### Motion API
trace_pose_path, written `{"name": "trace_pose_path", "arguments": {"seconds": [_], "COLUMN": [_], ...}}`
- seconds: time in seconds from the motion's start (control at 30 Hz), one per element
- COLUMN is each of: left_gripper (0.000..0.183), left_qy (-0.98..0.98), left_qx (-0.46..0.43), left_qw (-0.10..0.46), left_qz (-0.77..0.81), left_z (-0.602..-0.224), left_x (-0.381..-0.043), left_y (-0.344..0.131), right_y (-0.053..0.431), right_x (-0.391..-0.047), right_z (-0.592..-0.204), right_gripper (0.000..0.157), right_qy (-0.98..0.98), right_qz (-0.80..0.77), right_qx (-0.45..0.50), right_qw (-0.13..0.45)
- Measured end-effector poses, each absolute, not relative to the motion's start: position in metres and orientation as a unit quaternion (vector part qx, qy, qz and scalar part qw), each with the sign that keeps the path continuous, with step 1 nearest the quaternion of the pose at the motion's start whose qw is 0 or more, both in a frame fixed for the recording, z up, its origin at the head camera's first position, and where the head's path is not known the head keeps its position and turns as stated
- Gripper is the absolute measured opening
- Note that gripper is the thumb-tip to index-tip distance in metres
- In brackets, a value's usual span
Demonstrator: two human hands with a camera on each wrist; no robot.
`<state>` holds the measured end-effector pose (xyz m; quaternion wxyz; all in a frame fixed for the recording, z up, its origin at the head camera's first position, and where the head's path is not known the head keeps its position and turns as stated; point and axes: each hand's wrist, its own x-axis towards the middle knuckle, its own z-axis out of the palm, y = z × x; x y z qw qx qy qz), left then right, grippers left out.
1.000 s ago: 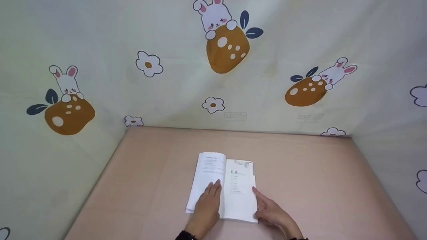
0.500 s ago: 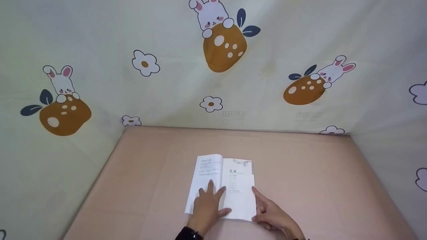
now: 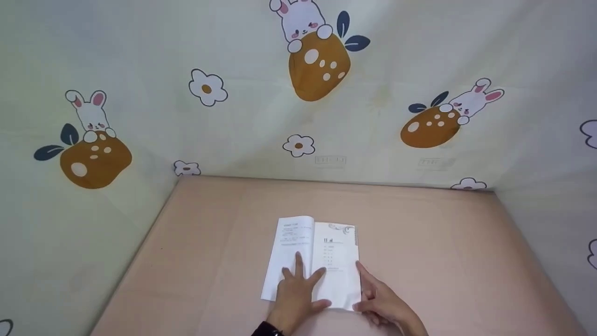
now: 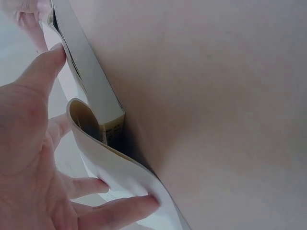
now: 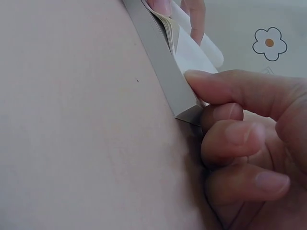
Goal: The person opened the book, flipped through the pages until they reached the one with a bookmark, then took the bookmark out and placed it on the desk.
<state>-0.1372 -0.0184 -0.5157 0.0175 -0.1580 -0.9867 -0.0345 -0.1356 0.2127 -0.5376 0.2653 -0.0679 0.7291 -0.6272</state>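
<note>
A paperback book [image 3: 340, 291] lies open on the table, a thin left part and a thick right block. Its left pages [image 4: 110, 163] bulge up in a curve near the spine. My left hand [image 3: 295, 293] is spread flat across the spine, fingers on both pages and thumb near the lower edge of the right page. At the lower right corner, my right hand [image 3: 386, 305] holds the book, thumb on the page corner and index finger along the side edge. In the right wrist view, the other fingers [image 5: 235, 143] curl against the block's side.
The table [image 3: 433, 252] has a plain pinkish-tan cover. A pale cloth wall [image 3: 252, 121] printed with rabbits, strawberries and flowers rises behind it and along both sides. A dark band [image 3: 267, 329] circles my left wrist.
My left hand, with fingers together along the spine one second ago, has spread its fingers and thumb and reached onto the right page. The right hand keeps its hold, its thumb now atop the corner.
</note>
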Motion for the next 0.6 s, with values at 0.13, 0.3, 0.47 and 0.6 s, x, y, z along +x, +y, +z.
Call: {"name": "trace_pose_path", "arguments": {"seconds": [0.13,0.3,0.47,0.6], "left_gripper": [0.079,0.090,0.085,0.075], "left_qy": [-0.985,-0.985,-0.984,-0.983], "left_qx": [-0.164,-0.164,-0.166,-0.168], "left_qw": [0.008,-0.013,-0.004,0.011], "left_qz": [-0.044,-0.050,-0.058,-0.079], "left_z": [-0.5154,-0.5145,-0.5154,-0.5159], "left_x": [-0.1363,-0.1356,-0.1339,-0.1364], "left_y": [-0.0172,-0.0156,-0.0184,-0.0213], "right_y": [0.2121,0.2103,0.2089,0.2098], "right_x": [-0.1343,-0.1334,-0.1320,-0.1318], "right_z": [-0.5383,-0.5411,-0.5438,-0.5433], "right_gripper": [0.102,0.100,0.094,0.090], "right_qy": [0.725,0.731,0.743,0.745], "right_qz": [-0.635,-0.638,-0.628,-0.625], "right_qx": [-0.072,-0.053,-0.037,-0.026], "right_qw": [0.257,0.236,0.231,0.230]}}
